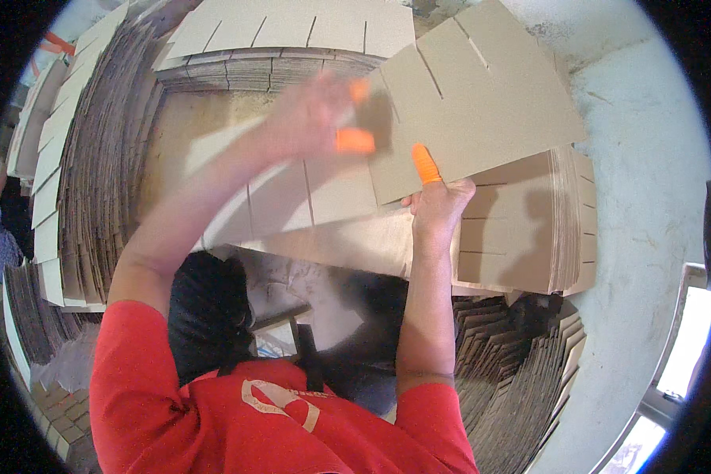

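A flat tan cardboard sheet with slits cut into its far edge is raised and tilted over the right part of the table. My right hand grips its near edge, the thumb in an orange finger cover lying on top and the other fingers underneath. By the sheet's left edge is my left hand, smeared by motion, with orange covers on its fingers; whether it touches the sheet is unclear. Below it, partly shadowed, lies another slotted cardboard sheet on the table.
Stacked slotted cardboard sheets stand along the back, while a tall pile rises at the left. Beside my right hand sits another stack, with more cardboard lower down. A pale wall bounds the right side.
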The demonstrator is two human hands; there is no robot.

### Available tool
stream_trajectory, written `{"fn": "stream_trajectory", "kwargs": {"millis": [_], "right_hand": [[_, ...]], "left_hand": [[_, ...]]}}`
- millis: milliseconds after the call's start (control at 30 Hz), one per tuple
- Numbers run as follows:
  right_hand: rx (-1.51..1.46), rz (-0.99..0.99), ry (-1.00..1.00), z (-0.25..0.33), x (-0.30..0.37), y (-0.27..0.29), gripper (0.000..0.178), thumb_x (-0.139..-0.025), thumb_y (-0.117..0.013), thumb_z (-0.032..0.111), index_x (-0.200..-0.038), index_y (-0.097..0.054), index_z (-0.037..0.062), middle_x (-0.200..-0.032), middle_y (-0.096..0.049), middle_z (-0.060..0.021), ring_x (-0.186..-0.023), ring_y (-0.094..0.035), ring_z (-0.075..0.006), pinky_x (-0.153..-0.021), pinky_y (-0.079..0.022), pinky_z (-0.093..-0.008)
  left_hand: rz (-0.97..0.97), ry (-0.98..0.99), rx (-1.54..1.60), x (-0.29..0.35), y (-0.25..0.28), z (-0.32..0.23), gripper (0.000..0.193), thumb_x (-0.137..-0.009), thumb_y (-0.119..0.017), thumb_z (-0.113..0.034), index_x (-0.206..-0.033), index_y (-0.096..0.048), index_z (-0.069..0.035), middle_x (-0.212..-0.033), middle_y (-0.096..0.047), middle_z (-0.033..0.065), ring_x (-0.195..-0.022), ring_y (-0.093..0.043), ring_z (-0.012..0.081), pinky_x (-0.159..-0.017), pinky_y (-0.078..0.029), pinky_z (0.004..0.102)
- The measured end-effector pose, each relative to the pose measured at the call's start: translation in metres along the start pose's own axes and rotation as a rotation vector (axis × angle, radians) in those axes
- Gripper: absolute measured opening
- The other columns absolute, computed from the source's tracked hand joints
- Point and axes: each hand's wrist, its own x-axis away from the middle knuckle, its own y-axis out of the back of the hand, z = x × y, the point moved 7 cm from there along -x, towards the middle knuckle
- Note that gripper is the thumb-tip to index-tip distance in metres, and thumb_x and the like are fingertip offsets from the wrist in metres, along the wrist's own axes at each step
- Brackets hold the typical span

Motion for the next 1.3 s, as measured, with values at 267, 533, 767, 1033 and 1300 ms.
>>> {"fn": "stream_trajectory", "kwargs": {"millis": [267,533,767,1033,1300], "right_hand": [[0.029,0.132,0.025,0.009,0.005,-0.014,0.025,-0.081,-0.039,-0.014,-0.091,-0.062,-0.0123,-0.074,-0.063,-0.0154,-0.035,-0.041,-0.0097,-0.031,-0.043,-0.0271],[0.013,0.162,0.014,0.014,0.005,-0.014,0.023,-0.079,-0.039,-0.016,-0.086,-0.060,-0.0123,-0.075,-0.064,-0.0170,-0.035,-0.043,-0.0098,-0.031,-0.044,-0.0270],[0.039,0.166,0.097,0.024,0.008,-0.012,0.020,-0.080,-0.041,-0.016,-0.083,-0.060,-0.0114,-0.072,-0.063,-0.0169,-0.035,-0.045,-0.0100,-0.030,-0.046,-0.0274],[0.019,0.190,0.075,0.018,0.007,-0.013,0.020,-0.085,-0.046,-0.012,-0.096,-0.062,-0.0081,-0.081,-0.065,-0.0147,-0.038,-0.046,-0.0092,-0.033,-0.048,-0.0246],[0.080,0.219,0.229,0.015,-0.004,-0.009,0.020,-0.083,-0.048,-0.012,-0.091,-0.065,-0.0051,-0.073,-0.062,-0.0075,-0.040,-0.045,-0.0077,-0.032,-0.039,-0.0238]], "left_hand": [[0.105,0.096,-0.680,-0.059,-0.038,0.135,0.033,-0.085,-0.061,-0.017,-0.115,-0.058,-0.002,-0.116,-0.059,0.0109,-0.114,-0.054,0.0272,-0.093,-0.047,0.0420],[0.109,0.157,-0.424,-0.069,-0.018,0.116,0.022,-0.077,-0.063,-0.007,-0.099,-0.063,-0.003,-0.107,-0.062,0.0100,-0.103,-0.058,0.0271,-0.089,-0.052,0.0382],[-0.015,-0.054,-0.596,-0.072,0.002,0.080,0.031,-0.077,-0.063,-0.004,-0.107,-0.060,0.003,-0.119,-0.052,0.0153,-0.100,-0.061,0.0287,-0.080,-0.057,0.0348],[0.060,-0.180,-0.567,-0.047,-0.004,0.027,0.017,-0.075,-0.064,-0.004,-0.084,-0.064,0.011,-0.094,-0.055,0.0198,-0.083,-0.066,0.0272,-0.061,-0.060,0.0319],[0.107,-0.411,-0.615,-0.014,-0.008,-0.041,0.012,-0.071,-0.065,-0.006,-0.074,-0.065,0.006,-0.085,-0.054,0.0149,-0.080,-0.063,0.0208,-0.051,-0.057,0.0258]]}}
